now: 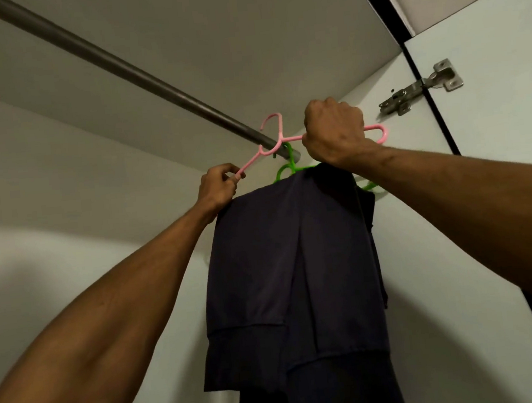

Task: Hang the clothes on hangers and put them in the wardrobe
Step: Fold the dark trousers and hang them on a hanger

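Observation:
A pink hanger point(273, 143) is held up at the grey wardrobe rail point(135, 74), its hook right at the rail's right end. My left hand point(218, 188) pinches the hanger's left arm tip. My right hand point(334, 133) grips its right arm in a fist. Dark navy folded trousers point(291, 280) hang down below my hands. A green hanger point(286, 170) hangs on the rail just behind, mostly hidden by the cloth.
The wardrobe's top panel point(242, 41) lies close above the rail. Its pale side wall point(425, 251) stands right behind the clothes. A metal door hinge point(419, 89) sits at the upper right, by the door's black edge.

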